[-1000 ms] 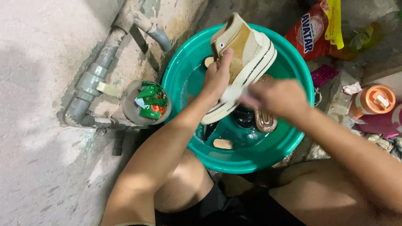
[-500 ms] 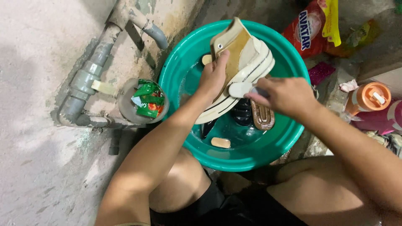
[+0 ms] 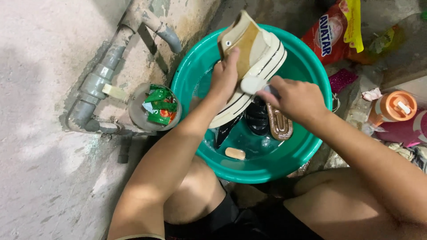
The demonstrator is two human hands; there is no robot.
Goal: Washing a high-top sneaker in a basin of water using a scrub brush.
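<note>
Since half a second ago the right hand (image 3: pixel 296 98) has slid a little up the sole toward the toe, and the shoe (image 3: pixel 251 58) has tipped slightly further upright over the basin (image 3: pixel 311 146); the left hand (image 3: pixel 224 78) has kept its place. That left hand is closed on the shoe, fingers curled over the tan upper and the thumb against the side, so the shoe stands tilted with its cream sole turned toward the right hand. The right hand is closed into a loose fist around something small pressed against the sole's edge; only a grey tip shows past the knuckles, and what it is cannot be told. Both hands and the shoe are above the basin, which is round and green, with a little water in the bottom. Just under the right hand a brown ribbed brush (image 3: pixel 279 122) lies in the water, touching a black shoe (image 3: pixel 257 116) beside it. Nearer the body than both hands, a tan bar of soap (image 3: pixel 235 153) lies on the basin floor. Left of the left hand, outside the basin, a small round tub (image 3: pixel 133 111) holds green sachets (image 3: pixel 159 104), near a grey pipe (image 3: pixel 100 78) along the wall. Beyond the right hand lies a red detergent bag (image 3: pixel 327 33); further right stands an orange-capped bottle (image 3: pixel 393 106)
</note>
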